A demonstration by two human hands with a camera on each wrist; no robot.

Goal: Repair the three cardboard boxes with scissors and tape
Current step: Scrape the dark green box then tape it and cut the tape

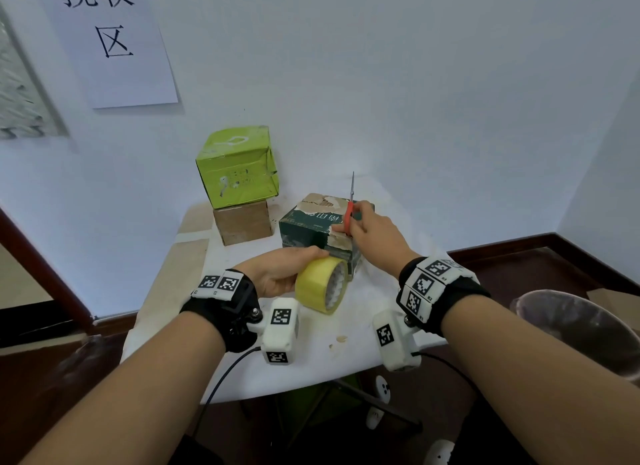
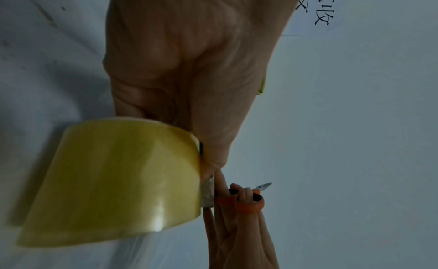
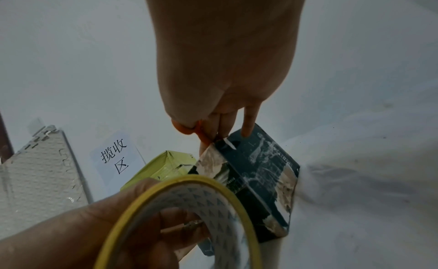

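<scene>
Holding the tape roll (image 1: pixel 321 284) in your left hand (image 1: pixel 277 274) against the dark green box (image 1: pixel 322 227), near centre, keep it taut; your right hand (image 1: pixel 372 238) grips the scissors (image 1: pixel 350 205), blades up.

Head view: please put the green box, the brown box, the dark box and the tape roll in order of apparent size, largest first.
1. green box
2. dark box; it looks close to the green one, and a hand hides part of it
3. brown box and tape roll look alike; the roll is nearer the camera, so no ranking.
</scene>
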